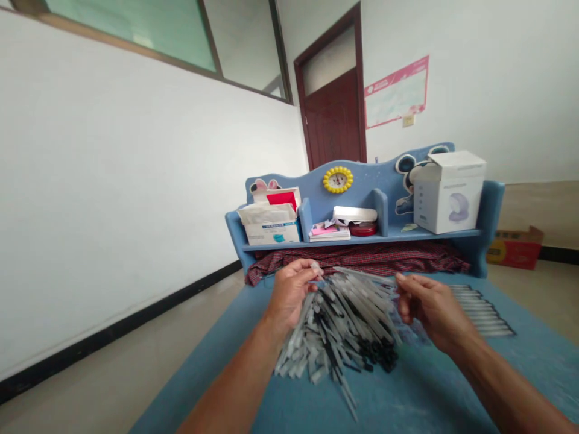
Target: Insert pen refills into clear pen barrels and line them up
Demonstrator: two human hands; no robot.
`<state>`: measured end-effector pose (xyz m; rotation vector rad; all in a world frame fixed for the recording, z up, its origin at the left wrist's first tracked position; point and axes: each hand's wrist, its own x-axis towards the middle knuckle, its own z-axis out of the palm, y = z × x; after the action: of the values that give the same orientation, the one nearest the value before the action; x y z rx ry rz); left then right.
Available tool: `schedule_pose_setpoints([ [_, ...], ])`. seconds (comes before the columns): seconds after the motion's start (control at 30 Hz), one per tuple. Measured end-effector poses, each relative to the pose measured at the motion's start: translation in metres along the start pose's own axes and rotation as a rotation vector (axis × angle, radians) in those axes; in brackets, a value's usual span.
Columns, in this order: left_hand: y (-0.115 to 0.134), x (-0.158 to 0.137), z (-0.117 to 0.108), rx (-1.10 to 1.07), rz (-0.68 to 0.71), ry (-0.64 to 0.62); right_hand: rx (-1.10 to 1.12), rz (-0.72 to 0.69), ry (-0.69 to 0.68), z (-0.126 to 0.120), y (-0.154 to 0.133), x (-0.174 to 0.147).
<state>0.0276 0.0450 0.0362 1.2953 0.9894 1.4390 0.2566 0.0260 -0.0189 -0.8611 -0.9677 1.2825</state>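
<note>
A heap of pen parts [348, 313] lies on the blue tabletop: translucent barrels and pale clear caps, with black pieces among them. At the heap's upper left, my left hand [294, 286] is closed in a pinch on a small clear piece that looks like a pen cap [316, 269]. My right hand [429, 307] is closed at the heap's right side, thumb and fingertips on the end of a translucent pen barrel [364, 275], which points left toward my left hand. The barrel and cap are apart. Beside my right hand lies a neat row of pens [482, 310] with dark ends.
Behind the blue tabletop [384, 404] rises a blue shelf [312, 184] with a mask box [274, 232], papers [329, 232], a red round tin [363, 229] and a white carton [450, 193]. Checked cloth [362, 258] is bunched below it. A red box [515, 248] stands behind on the right.
</note>
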Motion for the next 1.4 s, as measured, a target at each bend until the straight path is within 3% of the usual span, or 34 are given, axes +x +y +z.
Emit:
schedule_pose_setpoints([
  [0.27, -0.013, -0.003, -0.007, -0.256, -0.120, 0.023, -0.055, -0.003, -0.049, 0.011, 0.009, -0.008],
  [0.63, -0.021, -0.011, -0.002, -0.238, -0.119, -0.019, -0.132, -0.014, -0.060, 0.016, 0.016, -0.009],
  [0.87, -0.021, -0.005, -0.021, 0.010, -0.159, -0.084, -0.294, 0.081, -0.249, 0.015, 0.018, -0.010],
  [1.0, -0.020, -0.004, -0.026, 0.035, -0.146, -0.119, -0.339, 0.138, -0.349, 0.016, 0.021, -0.011],
  [1.4, -0.026, -0.005, -0.022, -0.040, -0.190, -0.188, -0.394, 0.119, -0.328, 0.026, 0.026, -0.020],
])
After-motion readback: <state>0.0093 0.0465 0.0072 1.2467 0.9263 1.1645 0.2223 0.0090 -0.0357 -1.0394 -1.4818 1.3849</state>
